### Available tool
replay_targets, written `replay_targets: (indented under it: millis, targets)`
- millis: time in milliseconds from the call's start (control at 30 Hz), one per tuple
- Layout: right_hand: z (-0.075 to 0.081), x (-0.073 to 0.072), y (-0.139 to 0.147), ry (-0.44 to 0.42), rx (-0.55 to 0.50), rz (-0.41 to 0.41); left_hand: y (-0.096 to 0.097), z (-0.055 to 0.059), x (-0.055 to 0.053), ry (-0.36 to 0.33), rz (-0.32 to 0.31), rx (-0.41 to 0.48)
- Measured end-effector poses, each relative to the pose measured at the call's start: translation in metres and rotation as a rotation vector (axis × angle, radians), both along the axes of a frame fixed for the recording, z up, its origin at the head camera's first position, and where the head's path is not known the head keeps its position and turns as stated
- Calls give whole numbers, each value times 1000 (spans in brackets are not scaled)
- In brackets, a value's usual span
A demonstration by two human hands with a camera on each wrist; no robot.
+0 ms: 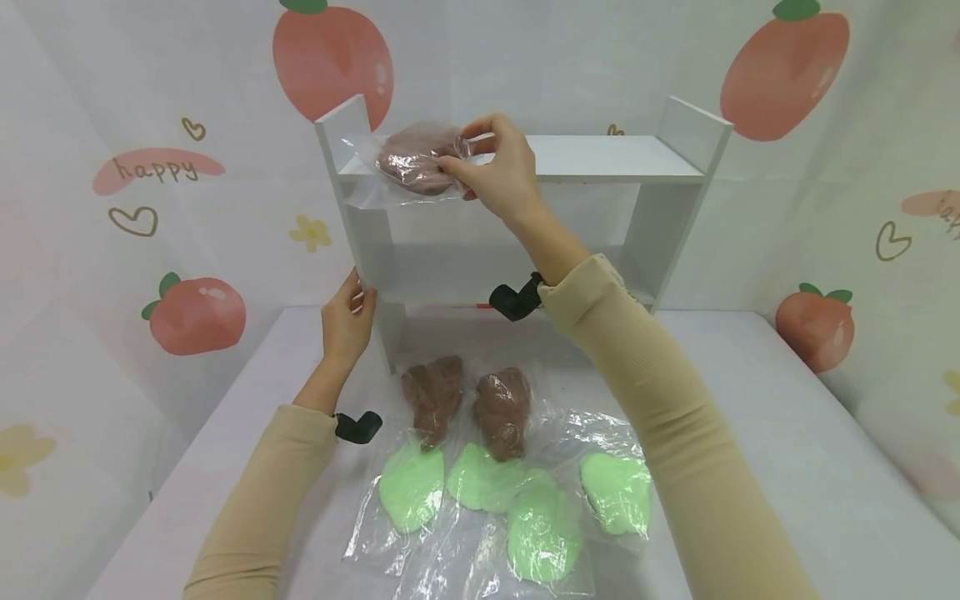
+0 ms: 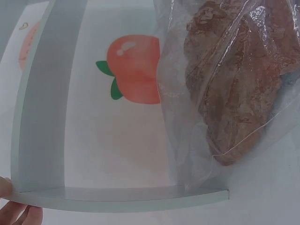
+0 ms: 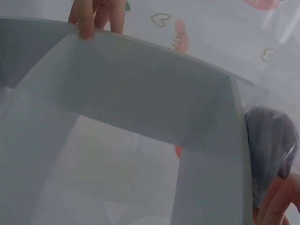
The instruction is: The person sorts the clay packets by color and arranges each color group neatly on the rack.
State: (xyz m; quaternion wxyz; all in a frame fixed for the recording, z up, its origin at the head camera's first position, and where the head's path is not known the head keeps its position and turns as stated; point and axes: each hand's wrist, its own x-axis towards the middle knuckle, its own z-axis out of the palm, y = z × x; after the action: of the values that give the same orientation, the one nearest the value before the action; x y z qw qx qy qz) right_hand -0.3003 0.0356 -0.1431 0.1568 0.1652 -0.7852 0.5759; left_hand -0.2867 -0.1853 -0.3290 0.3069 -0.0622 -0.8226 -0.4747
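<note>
My right hand (image 1: 498,171) pinches the right end of a clear plastic bag holding a brown lump (image 1: 415,158). The bag is at the left end of the top board of a white shelf unit (image 1: 611,157), overlapping its front edge; whether it rests on the board I cannot tell. Lower down, my left hand (image 1: 348,327) grips the edge of the unit's left side panel, its thumb and fingers on either side in the right wrist view. Two more bagged brown lumps, one left (image 1: 432,396) and one right (image 1: 502,408), lie on the table before the unit.
Several flat light-green pieces (image 1: 543,533) in clear bags lie on the white table (image 1: 757,400), nearer me than the brown lumps. Below the top board, the unit has a lower board (image 1: 442,271). Behind hangs a fruit-printed white cloth (image 1: 562,67).
</note>
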Motion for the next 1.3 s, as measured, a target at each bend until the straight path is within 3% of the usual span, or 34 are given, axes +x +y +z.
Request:
replay_targets:
  millis: [367, 600, 800, 933, 1300]
  targets:
    - [3, -2, -11, -2, -30, -43, 2, 0, 2, 40, -3, 1]
    - [10, 0, -10, -97, -38, 47, 3, 2, 3, 1, 7, 2]
    - [14, 4, -5, -191, 67, 121, 2, 1, 3, -24, 7, 8]
    - [12, 5, 0, -199, 103, 155, 1, 1, 2, -30, 4, 10]
    - [9, 16, 22, -153, 66, 168, 1, 0, 2, -20, 2, 14]
